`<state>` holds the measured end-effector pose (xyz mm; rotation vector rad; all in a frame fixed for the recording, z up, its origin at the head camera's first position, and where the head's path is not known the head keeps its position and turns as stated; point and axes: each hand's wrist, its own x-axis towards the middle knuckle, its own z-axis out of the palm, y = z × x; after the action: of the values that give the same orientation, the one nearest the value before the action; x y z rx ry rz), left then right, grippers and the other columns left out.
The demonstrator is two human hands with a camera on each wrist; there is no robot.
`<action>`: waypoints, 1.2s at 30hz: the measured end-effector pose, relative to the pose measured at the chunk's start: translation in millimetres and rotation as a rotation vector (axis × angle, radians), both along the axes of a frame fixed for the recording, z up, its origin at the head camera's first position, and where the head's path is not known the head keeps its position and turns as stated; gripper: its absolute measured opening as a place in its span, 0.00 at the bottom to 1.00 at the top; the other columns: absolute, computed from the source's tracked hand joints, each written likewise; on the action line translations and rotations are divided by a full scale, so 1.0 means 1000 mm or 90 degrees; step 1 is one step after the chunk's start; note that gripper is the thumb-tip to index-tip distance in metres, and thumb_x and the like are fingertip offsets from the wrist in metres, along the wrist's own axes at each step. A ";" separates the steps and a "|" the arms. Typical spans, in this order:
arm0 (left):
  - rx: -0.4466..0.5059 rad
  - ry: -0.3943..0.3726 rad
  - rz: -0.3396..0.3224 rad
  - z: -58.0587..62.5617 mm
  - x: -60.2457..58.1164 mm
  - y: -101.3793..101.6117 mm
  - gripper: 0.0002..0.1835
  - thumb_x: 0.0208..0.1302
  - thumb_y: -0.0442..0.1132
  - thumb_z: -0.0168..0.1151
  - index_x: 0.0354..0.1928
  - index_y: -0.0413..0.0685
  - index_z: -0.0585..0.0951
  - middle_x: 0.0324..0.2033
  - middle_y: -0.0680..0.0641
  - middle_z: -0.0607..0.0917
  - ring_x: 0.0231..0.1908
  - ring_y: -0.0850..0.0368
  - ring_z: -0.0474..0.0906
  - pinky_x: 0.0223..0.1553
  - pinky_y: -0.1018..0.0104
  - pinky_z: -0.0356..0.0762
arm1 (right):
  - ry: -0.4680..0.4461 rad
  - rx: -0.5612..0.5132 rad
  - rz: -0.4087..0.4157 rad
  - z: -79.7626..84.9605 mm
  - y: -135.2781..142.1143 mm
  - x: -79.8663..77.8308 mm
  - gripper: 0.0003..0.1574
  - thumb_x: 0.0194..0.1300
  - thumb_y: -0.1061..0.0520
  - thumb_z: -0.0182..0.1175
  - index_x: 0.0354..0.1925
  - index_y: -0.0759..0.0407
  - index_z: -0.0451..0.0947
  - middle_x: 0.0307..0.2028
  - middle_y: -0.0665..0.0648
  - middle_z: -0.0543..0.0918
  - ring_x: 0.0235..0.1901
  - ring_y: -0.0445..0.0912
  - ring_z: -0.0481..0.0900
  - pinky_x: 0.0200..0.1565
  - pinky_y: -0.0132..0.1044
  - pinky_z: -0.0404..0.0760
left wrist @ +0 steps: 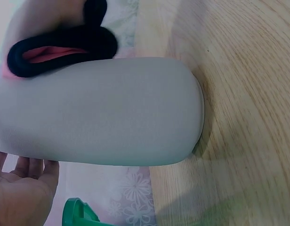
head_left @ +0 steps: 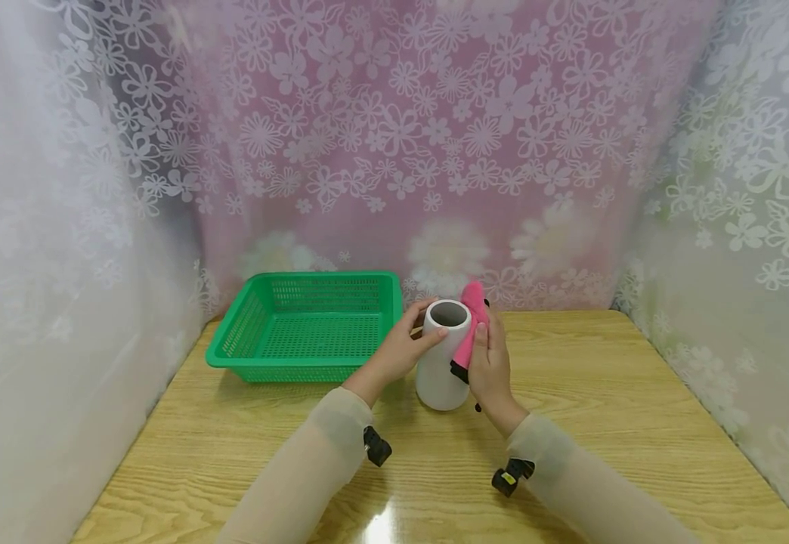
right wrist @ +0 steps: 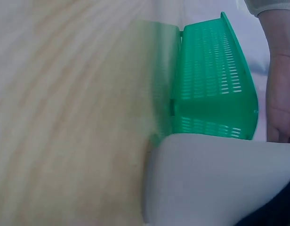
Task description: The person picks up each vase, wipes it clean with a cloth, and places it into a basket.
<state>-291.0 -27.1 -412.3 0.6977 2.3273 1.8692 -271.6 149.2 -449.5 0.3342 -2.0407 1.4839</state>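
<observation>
White vase: stands upright on the table near the basket's right end, its round mouth facing up [head_left: 440, 381].
Pink cloth: black-trimmed, lies against the vase's right side [head_left: 474, 296].
Left hand: grips the vase just below its rim, thumb on the near side, fingers on the far side [head_left: 400, 349].
Right hand: holds the cloth to the vase, thumb over it [head_left: 493, 372].
Green basket: perforated plastic, beside the left hand [head_left: 306, 373].
Table: wood-grained [head_left: 612, 400].
Curtain: pink, white flower print, behind the table [head_left: 401, 98].
</observation>
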 end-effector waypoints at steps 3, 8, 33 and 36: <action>0.004 -0.007 -0.002 0.001 0.000 0.000 0.35 0.72 0.48 0.61 0.77 0.57 0.61 0.67 0.46 0.71 0.69 0.46 0.66 0.64 0.45 0.69 | -0.081 0.004 0.000 -0.005 0.003 0.000 0.32 0.83 0.46 0.34 0.75 0.59 0.59 0.69 0.64 0.66 0.68 0.57 0.64 0.69 0.58 0.61; -0.002 -0.021 -0.012 0.020 0.014 -0.002 0.34 0.73 0.44 0.60 0.77 0.51 0.60 0.68 0.42 0.70 0.69 0.42 0.65 0.65 0.45 0.69 | -0.155 -0.002 0.021 -0.008 0.006 0.000 0.35 0.83 0.42 0.32 0.75 0.60 0.59 0.70 0.64 0.66 0.71 0.56 0.61 0.71 0.55 0.57; 0.000 -0.022 -0.026 0.030 0.023 -0.005 0.35 0.73 0.44 0.61 0.77 0.48 0.59 0.68 0.42 0.69 0.70 0.43 0.64 0.66 0.47 0.68 | -0.374 0.004 0.038 -0.024 0.016 -0.005 0.41 0.82 0.39 0.28 0.77 0.66 0.52 0.75 0.67 0.58 0.76 0.59 0.50 0.75 0.53 0.46; -0.001 -0.020 -0.027 0.030 0.023 -0.005 0.36 0.73 0.45 0.60 0.77 0.47 0.59 0.68 0.41 0.69 0.70 0.42 0.64 0.66 0.46 0.68 | -0.401 0.004 0.040 -0.024 0.016 -0.006 0.41 0.82 0.41 0.28 0.77 0.68 0.50 0.76 0.69 0.54 0.76 0.60 0.46 0.75 0.54 0.44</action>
<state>-267.7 -32.0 -382.2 0.7064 2.2777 1.8464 -277.7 165.4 -474.0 -0.0885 -2.5279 1.7808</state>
